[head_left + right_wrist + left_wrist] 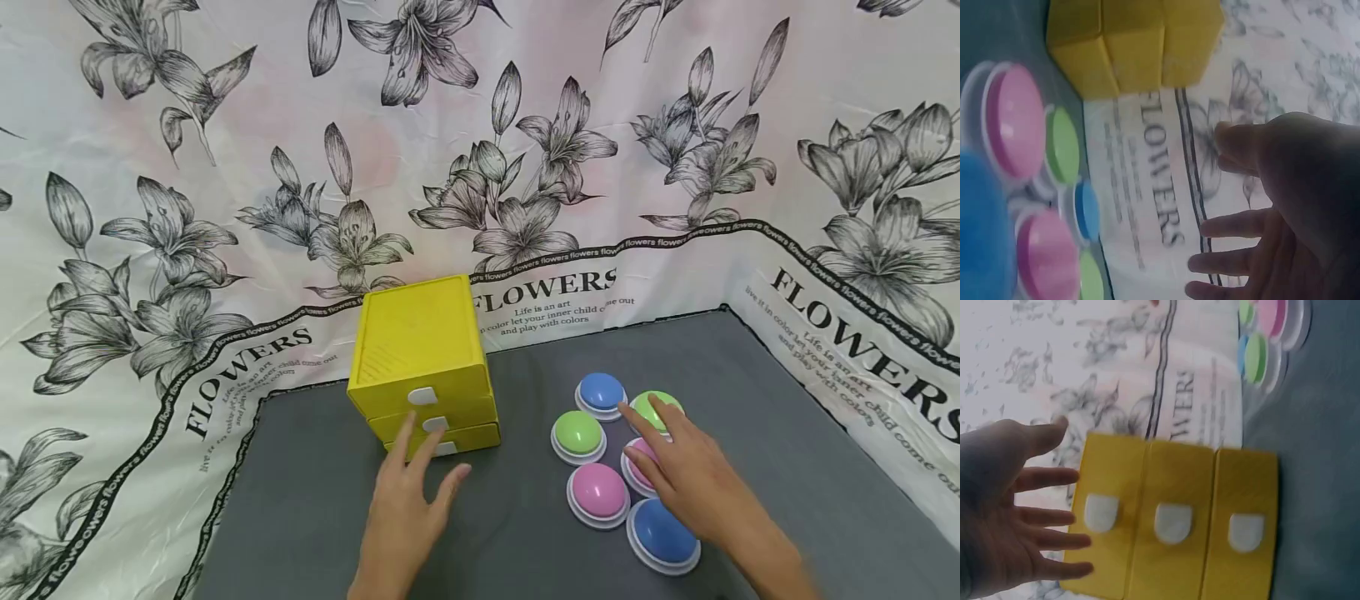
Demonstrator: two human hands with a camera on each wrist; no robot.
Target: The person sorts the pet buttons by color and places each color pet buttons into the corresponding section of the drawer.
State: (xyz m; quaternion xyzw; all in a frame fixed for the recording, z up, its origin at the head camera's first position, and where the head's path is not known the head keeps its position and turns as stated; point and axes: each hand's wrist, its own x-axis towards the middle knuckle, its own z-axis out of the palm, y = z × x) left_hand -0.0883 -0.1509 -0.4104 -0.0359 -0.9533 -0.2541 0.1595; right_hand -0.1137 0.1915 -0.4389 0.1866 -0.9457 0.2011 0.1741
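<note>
A yellow box with three stacked drawers (420, 350) stands at the back of the grey surface, each drawer with a white tab handle (1173, 523). In front of it hovers my left hand (408, 500), fingers spread and holding nothing. My right hand (693, 479) is held over a cluster of round domed buttons with white rims, its fingers extended and nothing gripped. The cluster has a far blue button (602, 390), a near blue button (664, 532), a left green button (578, 432) and a near pink button (597, 490). The right hand partly hides another green button (655, 408) and another pink button (637, 460).
A white cloth (525, 208) printed with grey lilies and the word FLOWERS hangs behind and at both sides. Its black-edged border meets the grey surface (315, 483) just behind the yellow box.
</note>
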